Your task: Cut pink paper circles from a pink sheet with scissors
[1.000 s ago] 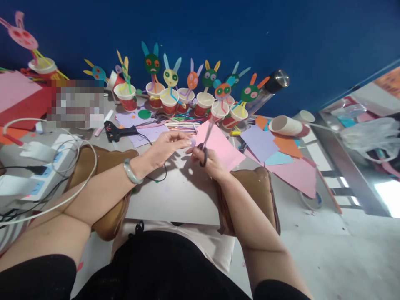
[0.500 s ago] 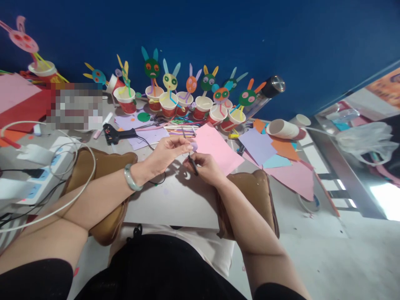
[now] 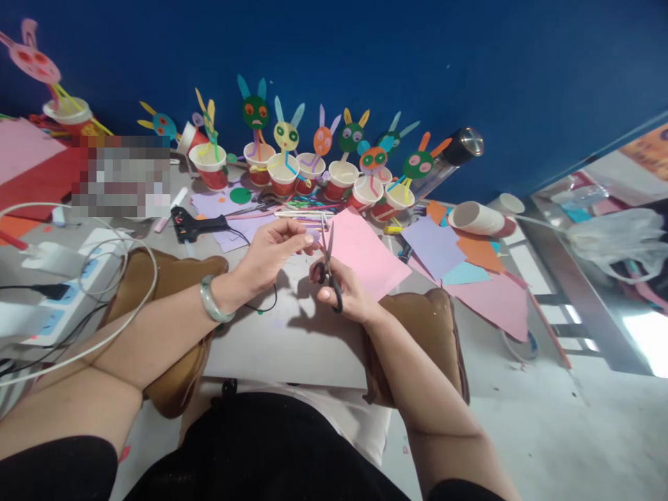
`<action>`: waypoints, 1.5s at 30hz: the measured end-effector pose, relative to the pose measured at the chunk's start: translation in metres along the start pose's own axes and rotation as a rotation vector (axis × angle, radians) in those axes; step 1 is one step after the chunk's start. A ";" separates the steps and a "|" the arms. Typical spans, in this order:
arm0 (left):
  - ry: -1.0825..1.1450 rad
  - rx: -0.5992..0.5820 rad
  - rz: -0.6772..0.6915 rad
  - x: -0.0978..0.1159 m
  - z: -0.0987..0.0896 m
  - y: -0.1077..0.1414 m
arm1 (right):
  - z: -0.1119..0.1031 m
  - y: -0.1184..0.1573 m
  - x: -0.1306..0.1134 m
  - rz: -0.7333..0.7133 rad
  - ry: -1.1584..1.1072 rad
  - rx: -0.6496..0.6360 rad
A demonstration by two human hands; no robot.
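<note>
My left hand (image 3: pixel 276 252) pinches a small purple paper piece (image 3: pixel 314 238) between thumb and fingers. Black-handled scissors (image 3: pixel 328 252) are in my right hand (image 3: pixel 344 291), with my fingers in the loops and the blades pointing up, slightly apart. The blades stand just right of the purple piece and do not appear to touch it. Behind them lies a pink paper sheet (image 3: pixel 365 254). Several paper cups (image 3: pixel 282 174) with colourful paper rabbit figures stand along the wall.
A black glue gun (image 3: pixel 198 224) lies left of my hands, its cable on the table. A power strip (image 3: pixel 78 285) is at the far left. Brown cushions (image 3: pixel 420 334) flank my forearms. Purple paper (image 3: pixel 434 245), a flask (image 3: pixel 454 156) and tipped cups (image 3: pixel 477 217) are on the right.
The scissors have come away from the purple piece and turned upright, their blades now plainly visible. My right hand has rotated and moved slightly down and right; my left hand has shifted slightly left.
</note>
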State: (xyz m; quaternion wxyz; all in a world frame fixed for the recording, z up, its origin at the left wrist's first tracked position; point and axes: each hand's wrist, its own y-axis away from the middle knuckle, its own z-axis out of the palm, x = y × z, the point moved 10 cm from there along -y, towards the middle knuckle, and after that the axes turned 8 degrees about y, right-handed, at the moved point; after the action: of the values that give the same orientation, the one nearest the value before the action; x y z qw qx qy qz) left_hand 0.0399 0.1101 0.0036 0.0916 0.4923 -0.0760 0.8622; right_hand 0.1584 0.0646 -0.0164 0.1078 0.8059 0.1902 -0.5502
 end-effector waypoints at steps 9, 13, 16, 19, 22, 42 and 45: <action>-0.074 -0.020 -0.021 -0.004 0.003 0.003 | 0.008 0.002 -0.002 0.033 -0.017 -0.047; -0.068 -0.035 -0.028 -0.005 0.006 0.005 | 0.008 0.002 -0.003 0.026 -0.032 -0.032; -0.067 -0.046 -0.037 -0.005 0.007 0.006 | 0.008 0.002 -0.004 0.011 -0.044 -0.021; -0.072 -0.040 -0.042 -0.005 0.006 0.006 | 0.007 0.002 -0.003 0.014 -0.034 -0.013; -0.060 -0.038 -0.045 -0.005 0.006 0.006 | 0.005 0.002 -0.001 0.027 -0.016 -0.002; -0.009 -0.059 -0.047 -0.006 0.008 0.005 | 0.004 0.001 0.001 0.009 -0.024 0.008; -0.005 -0.072 -0.040 -0.007 0.007 0.005 | 0.004 0.001 0.001 0.011 -0.017 0.011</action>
State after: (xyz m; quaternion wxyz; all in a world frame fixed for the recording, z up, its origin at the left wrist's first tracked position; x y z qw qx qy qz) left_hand 0.0483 0.1031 0.0016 0.1263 0.4925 -0.0971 0.8556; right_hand 0.1560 0.0622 -0.0186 0.1082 0.8029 0.1818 -0.5574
